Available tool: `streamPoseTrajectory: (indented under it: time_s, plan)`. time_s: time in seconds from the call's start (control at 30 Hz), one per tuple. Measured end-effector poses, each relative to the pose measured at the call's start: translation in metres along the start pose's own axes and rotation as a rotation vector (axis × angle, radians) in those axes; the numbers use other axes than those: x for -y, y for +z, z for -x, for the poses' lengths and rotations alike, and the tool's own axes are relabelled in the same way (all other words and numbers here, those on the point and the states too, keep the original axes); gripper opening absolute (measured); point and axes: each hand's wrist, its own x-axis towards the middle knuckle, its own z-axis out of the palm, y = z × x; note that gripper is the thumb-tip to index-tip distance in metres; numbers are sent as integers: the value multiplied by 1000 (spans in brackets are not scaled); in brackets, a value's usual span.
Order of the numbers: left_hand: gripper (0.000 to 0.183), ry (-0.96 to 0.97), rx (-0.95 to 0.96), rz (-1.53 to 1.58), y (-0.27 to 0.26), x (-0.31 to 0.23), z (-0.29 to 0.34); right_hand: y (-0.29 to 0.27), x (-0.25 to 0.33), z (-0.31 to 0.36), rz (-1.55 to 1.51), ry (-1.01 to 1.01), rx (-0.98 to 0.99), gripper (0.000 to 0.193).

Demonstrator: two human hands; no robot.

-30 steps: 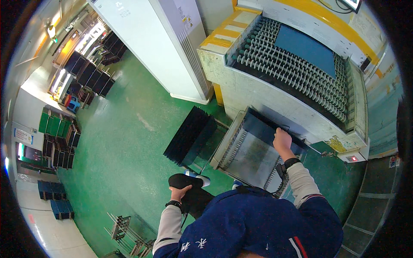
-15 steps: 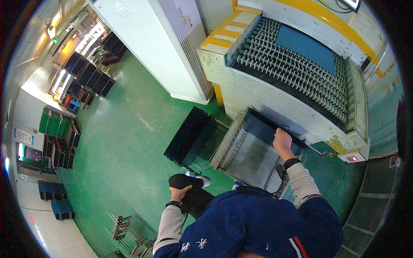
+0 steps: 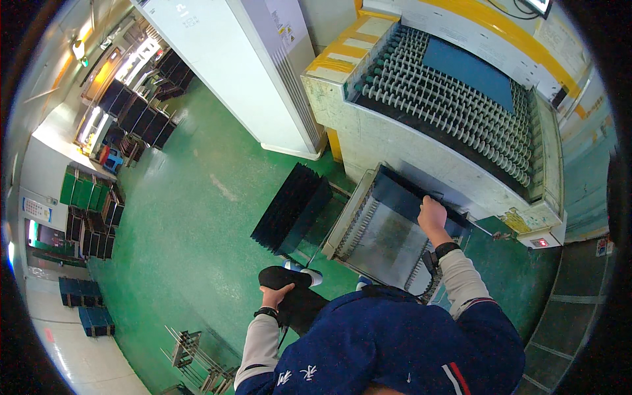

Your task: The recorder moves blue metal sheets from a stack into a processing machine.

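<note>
My right hand (image 3: 431, 217) grips the top edge of a dark thin panel (image 3: 401, 197) that stands at the far end of a metal slotted rack (image 3: 355, 224), just below the front of a roller conveyor machine (image 3: 447, 99). A black band sits on that wrist. My left hand (image 3: 275, 296) is low at my side and rests against a black rounded shape (image 3: 283, 278), possibly my own bent leg in black trousers. Its fingers are partly hidden. A blue panel (image 3: 467, 69) lies on the machine's rollers.
A stack of black panels (image 3: 289, 210) stands on the green floor left of the rack. A tall white cabinet (image 3: 243, 72) rises behind it. More dark panels in racks (image 3: 131, 115) line the far left wall, and an empty wire rack (image 3: 194, 359) stands at lower left.
</note>
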Motion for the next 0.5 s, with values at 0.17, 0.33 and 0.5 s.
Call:
streamPoseTrajectory:
  time_s: [0.17, 0.33, 0.5]
  plan:
    - [145, -5, 11, 22, 1, -5, 1, 2, -3, 0, 11, 15, 0, 14]
    - [145, 42, 47, 66, -3, -9, 8, 0, 0, 0, 27, 20, 6, 15]
    - [144, 24, 15, 22, -4, -5, 2, 1, 0, 0, 24, 5, 6, 14]
